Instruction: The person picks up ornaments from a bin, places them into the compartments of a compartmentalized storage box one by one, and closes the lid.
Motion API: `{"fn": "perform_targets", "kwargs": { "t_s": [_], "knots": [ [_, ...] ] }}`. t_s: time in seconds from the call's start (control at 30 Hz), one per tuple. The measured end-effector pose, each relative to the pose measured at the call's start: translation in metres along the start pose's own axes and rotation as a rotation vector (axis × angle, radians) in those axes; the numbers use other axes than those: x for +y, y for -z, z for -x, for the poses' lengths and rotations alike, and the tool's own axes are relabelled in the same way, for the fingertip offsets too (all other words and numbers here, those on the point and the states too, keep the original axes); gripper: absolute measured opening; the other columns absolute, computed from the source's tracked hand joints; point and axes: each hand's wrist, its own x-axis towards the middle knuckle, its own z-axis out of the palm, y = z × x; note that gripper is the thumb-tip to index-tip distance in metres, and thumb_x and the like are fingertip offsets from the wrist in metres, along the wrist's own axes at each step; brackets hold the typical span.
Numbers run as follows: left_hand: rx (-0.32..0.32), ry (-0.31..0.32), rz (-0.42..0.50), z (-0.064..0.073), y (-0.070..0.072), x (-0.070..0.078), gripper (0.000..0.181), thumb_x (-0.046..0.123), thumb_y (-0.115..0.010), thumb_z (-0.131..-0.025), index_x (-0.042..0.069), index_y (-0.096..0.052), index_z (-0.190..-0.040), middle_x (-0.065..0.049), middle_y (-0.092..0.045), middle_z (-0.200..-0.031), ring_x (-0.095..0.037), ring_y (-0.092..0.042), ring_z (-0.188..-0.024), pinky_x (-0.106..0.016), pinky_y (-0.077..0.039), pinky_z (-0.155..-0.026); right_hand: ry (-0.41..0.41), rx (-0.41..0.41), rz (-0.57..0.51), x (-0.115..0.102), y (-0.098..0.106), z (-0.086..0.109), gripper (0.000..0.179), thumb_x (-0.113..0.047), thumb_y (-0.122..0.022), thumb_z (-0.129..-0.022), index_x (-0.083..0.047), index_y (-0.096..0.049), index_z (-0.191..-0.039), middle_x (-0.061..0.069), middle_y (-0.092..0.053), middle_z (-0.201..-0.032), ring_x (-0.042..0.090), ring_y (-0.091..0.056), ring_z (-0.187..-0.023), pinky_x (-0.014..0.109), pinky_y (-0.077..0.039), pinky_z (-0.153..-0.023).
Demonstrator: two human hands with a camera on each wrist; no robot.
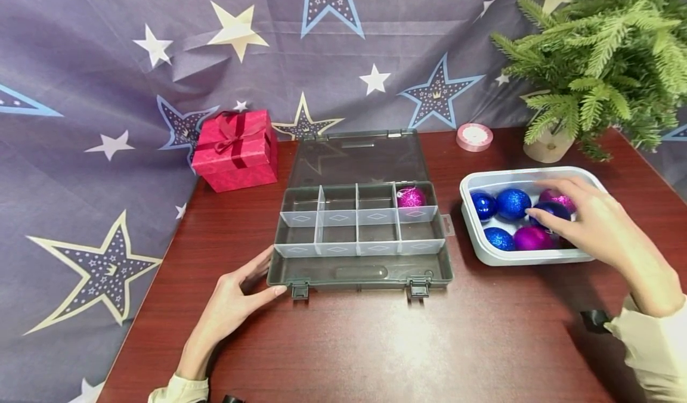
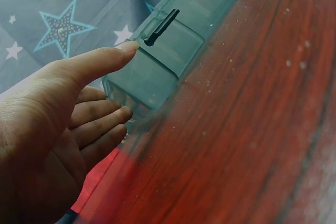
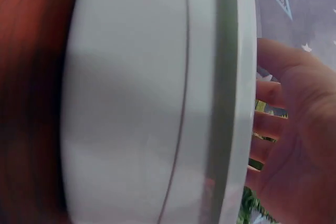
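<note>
A grey see-through compartment case [image 1: 359, 270] lies with its lid [image 1: 359, 158] folded back. One glittery magenta ball [image 1: 412, 197] sits in its back right compartment. My left hand [image 1: 228, 301] is at the case's front left corner, thumb by the front edge and fingers along the side. In the left wrist view those fingers are loosely extended. My right hand [image 1: 601, 218] reaches over a white tub [image 1: 472, 227], thumb and fingers spread about a dark blue ball [image 1: 550, 212]. In the right wrist view the tub wall [image 3: 131, 103] hides the fingertips.
Blue balls [image 1: 513, 204] and magenta balls [image 1: 532, 238] lie in the tub. A red gift box [image 1: 236, 152] stands back left. A pink-edged ribbon roll [image 1: 474, 137] and a small artificial fir tree [image 1: 606, 63] are back right. Behind hangs a starry cloth [image 1: 214, 81].
</note>
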Motion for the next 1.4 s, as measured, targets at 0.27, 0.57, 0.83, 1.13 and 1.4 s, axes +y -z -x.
{"fn": "perform_targets", "kwargs": {
  "t_s": [0.27,0.57,0.83,1.13,1.4],
  "knots": [
    [0.000,-0.010,0.009,0.000,0.000,-0.001,0.074,0.022,-0.089,-0.085,0.023,-0.056,-0.151,-0.001,-0.068,-0.133,-0.013,-0.063,-0.124,-0.016,-0.045,-0.100,-0.093,-0.061,0.048,0.012,0.007,0.014,0.047,-0.021,-0.083,-0.088,-0.001,-0.064,-0.127,0.028,-0.058,-0.120,0.052,-0.056,-0.109,0.072,-0.040,-0.086],
    [0.000,-0.004,0.013,0.000,-0.001,0.000,0.074,0.023,-0.089,-0.085,0.025,-0.056,-0.151,0.000,-0.068,-0.133,-0.013,-0.063,-0.124,-0.016,-0.045,-0.100,-0.127,-0.083,0.083,0.019,0.006,0.018,0.050,-0.025,-0.083,-0.089,0.001,-0.063,-0.127,0.030,-0.060,-0.114,0.054,-0.059,-0.104,0.071,-0.042,-0.082],
    [-0.001,0.000,0.019,0.000,-0.001,0.000,0.074,0.022,-0.089,-0.085,0.025,-0.056,-0.151,0.000,-0.068,-0.133,-0.012,-0.063,-0.124,-0.016,-0.045,-0.100,-0.150,-0.130,0.117,0.024,0.002,0.017,0.052,-0.030,-0.081,-0.091,0.003,-0.062,-0.126,0.034,-0.057,-0.111,0.050,-0.060,-0.098,0.073,-0.042,-0.074],
    [-0.004,-0.001,0.018,0.000,0.000,0.000,0.074,0.023,-0.089,-0.085,0.025,-0.056,-0.151,-0.001,-0.068,-0.133,-0.012,-0.062,-0.125,-0.016,-0.045,-0.100,-0.145,-0.165,0.118,0.029,0.002,0.013,0.050,-0.029,-0.081,-0.091,0.005,-0.063,-0.123,0.035,-0.061,-0.109,0.052,-0.063,-0.096,0.073,-0.043,-0.075],
    [-0.003,-0.014,0.015,0.000,0.000,-0.002,0.073,0.022,-0.089,-0.086,0.024,-0.056,-0.151,-0.003,-0.069,-0.133,-0.015,-0.063,-0.124,-0.015,-0.044,-0.099,-0.121,-0.160,0.121,0.028,0.002,0.011,0.047,-0.026,-0.083,-0.090,0.004,-0.065,-0.121,0.034,-0.063,-0.105,0.052,-0.063,-0.096,0.072,-0.043,-0.075]
  ]
}}
